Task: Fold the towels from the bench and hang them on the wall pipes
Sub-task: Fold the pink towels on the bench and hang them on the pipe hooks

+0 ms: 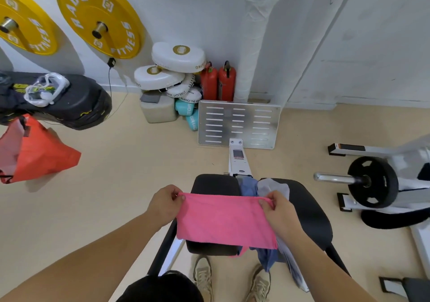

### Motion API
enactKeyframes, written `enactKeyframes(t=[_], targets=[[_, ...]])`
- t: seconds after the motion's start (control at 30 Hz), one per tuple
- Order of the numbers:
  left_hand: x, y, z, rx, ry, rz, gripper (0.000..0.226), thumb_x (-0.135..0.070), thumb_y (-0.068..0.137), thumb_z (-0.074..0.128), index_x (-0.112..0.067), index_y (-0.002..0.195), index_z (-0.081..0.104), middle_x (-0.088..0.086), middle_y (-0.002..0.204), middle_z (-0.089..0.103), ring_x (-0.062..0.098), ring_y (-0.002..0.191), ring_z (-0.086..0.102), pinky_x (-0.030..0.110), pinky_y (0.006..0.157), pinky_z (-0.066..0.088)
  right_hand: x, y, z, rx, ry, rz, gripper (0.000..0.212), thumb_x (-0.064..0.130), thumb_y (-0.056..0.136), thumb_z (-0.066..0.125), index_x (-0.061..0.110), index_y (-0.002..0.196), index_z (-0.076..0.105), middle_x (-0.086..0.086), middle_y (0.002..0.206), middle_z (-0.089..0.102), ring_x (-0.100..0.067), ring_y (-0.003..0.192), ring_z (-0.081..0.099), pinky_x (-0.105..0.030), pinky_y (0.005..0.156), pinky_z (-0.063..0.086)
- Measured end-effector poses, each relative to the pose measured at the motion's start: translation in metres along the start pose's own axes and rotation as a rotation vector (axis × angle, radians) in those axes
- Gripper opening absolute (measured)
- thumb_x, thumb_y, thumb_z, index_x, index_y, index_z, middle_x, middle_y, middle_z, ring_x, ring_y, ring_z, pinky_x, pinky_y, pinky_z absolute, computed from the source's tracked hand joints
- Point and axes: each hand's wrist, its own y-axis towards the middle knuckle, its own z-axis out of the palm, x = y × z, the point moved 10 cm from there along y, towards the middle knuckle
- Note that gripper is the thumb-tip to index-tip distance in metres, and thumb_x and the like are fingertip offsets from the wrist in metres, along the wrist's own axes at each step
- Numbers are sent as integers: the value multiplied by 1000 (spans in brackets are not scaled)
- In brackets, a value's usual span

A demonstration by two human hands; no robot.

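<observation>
Holding the pink towel (pixel 225 220) stretched in the air just above the black padded table (pixel 309 211), the person pinches its upper edge at both ends. The left hand (pixel 166 205) nips the left corner between thumb and fingers, and the right hand (pixel 278 208) does the same at the right corner, so neither hand is spread or empty. The cloth hangs flat below that edge, with its lower hem over the near end of the table. Whether it is already doubled I cannot tell. 2 more towels lie on the table behind and beneath it, a blue towel (pixel 247 185) and a pale grey towel (pixel 272 186), both trailing off the near side toward the floor. The pink towel looks light, soft and limp, with a slightly napped surface that should not slip from a pinch. It will sag wherever it is unsupported, so the corners are the right places to hold, and bringing 1 corner across to meet the other should fold it cleanly. A white wrapped pipe (pixel 258 34) rises against the wall well beyond the table, past a metal footplate (pixel 238 125). From here, hanging looks like a later step.
</observation>
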Motion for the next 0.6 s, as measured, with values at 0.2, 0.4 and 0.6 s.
enactKeyframes(t=[0.2,0.4,0.6], targets=[[33,-2,33,131,-22,-260,42,-43,94,60,-8,118,58,9,112,68,27,97,68,40,83,59,-10,13,9,-52,-199,41,38,26,102,50,28,140,44,1,118,64,-19,88,64,-37,70,54],[37,-11,44,128,-226,-274,24,-31,95,67,-8,104,68,7,103,72,23,89,69,33,74,57,8,-17,38,39,-589,-189,39,39,98,46,26,133,58,-1,150,45,-24,132,48,-42,106,48],[13,-19,25,78,-148,-180,18,-22,92,64,-5,94,59,8,93,65,18,77,58,27,62,45,35,-38,82,221,-546,-318,45,48,103,41,34,145,48,4,160,35,-20,147,32,-37,122,27]])
